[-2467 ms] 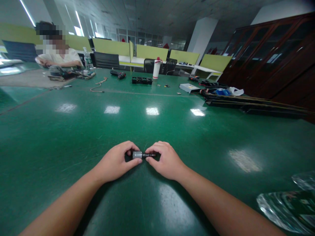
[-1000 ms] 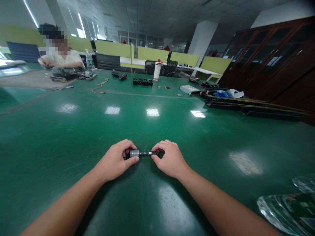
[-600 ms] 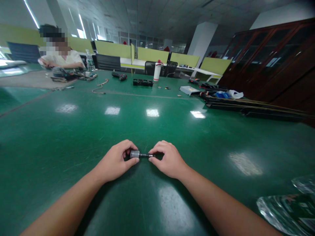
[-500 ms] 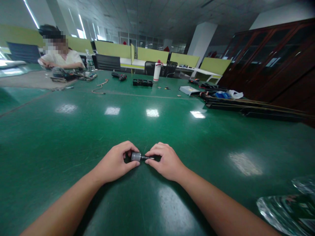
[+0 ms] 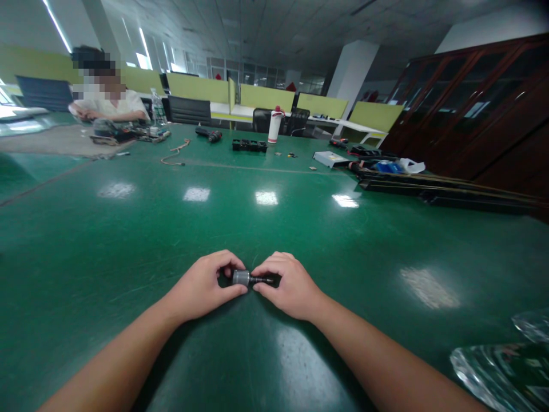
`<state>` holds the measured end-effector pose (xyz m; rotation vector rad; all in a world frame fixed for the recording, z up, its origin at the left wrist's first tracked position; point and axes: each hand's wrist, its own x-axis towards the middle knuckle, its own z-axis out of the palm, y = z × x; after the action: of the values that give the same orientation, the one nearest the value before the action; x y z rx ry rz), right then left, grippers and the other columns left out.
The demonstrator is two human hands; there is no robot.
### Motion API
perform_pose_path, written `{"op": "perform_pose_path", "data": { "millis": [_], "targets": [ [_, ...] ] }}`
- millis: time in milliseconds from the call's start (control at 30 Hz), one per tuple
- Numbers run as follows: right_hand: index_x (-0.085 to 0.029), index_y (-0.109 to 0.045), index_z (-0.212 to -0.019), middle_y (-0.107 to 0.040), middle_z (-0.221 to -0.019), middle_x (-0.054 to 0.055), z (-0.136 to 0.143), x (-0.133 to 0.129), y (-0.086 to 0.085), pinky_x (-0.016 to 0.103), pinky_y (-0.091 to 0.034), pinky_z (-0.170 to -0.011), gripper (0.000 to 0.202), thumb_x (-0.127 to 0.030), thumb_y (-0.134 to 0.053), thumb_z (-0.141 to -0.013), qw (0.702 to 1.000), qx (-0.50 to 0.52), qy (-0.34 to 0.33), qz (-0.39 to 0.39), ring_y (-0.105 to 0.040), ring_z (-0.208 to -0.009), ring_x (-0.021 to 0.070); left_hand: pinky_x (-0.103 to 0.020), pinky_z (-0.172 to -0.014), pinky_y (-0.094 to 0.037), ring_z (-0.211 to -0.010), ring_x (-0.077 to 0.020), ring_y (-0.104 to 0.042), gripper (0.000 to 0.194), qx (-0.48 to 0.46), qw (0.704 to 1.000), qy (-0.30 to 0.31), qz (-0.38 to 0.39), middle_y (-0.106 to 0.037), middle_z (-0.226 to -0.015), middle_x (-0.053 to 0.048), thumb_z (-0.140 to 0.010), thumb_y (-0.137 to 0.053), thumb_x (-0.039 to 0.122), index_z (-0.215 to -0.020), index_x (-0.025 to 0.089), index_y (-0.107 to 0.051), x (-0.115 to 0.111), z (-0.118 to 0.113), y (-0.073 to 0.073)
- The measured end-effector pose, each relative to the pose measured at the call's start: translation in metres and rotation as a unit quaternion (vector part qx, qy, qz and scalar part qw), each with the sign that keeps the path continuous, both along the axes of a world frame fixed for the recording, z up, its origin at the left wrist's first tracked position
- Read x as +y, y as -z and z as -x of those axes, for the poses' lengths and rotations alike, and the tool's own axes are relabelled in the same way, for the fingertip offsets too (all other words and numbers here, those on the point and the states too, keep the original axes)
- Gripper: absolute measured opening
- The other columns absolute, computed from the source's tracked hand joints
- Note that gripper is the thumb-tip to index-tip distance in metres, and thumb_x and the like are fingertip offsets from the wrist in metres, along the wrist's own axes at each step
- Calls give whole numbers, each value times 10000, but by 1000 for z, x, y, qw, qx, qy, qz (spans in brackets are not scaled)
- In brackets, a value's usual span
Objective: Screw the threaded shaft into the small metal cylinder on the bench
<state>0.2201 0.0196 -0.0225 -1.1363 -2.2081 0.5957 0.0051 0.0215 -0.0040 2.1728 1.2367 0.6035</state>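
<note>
A small grey metal cylinder (image 5: 241,277) with a thin dark shaft (image 5: 262,280) lies sideways between my hands, low over the green table (image 5: 266,229). My left hand (image 5: 208,286) grips the cylinder between thumb and fingers. On the other side, the thumb and fingers of my right hand (image 5: 289,284) close around the shaft, whose tip points right into the hollow of that hand. Whether the part rests on the table top cannot be made out.
Clear plastic bottle (image 5: 501,366) at the lower right. Further back are a white bottle (image 5: 274,127), a black part (image 5: 249,145), a power drill (image 5: 209,134), a cord (image 5: 171,157) and long black bars (image 5: 429,189). A person (image 5: 109,103) sits at the far left.
The metal part has shifted slightly right between my hands. My fingers have moved a little, and both hands still hold it. The whole view has shifted very slightly.
</note>
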Motion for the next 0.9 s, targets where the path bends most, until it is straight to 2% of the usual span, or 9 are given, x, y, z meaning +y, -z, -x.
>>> {"op": "perform_pose_path", "data": {
  "millis": [900],
  "targets": [
    [-227,-703,-888,-716,-848,0,0,-1,1,351,-376,-818,129,-199,-726,-765,1000,-15,-7,-2,-597,-823,171,-265,-674,-441,-751,-176,-593,188,7,1000,2,-2,-662,-826,-6,-766,-695,339,-884,199,-653,-1,0,1]
  ]
}}
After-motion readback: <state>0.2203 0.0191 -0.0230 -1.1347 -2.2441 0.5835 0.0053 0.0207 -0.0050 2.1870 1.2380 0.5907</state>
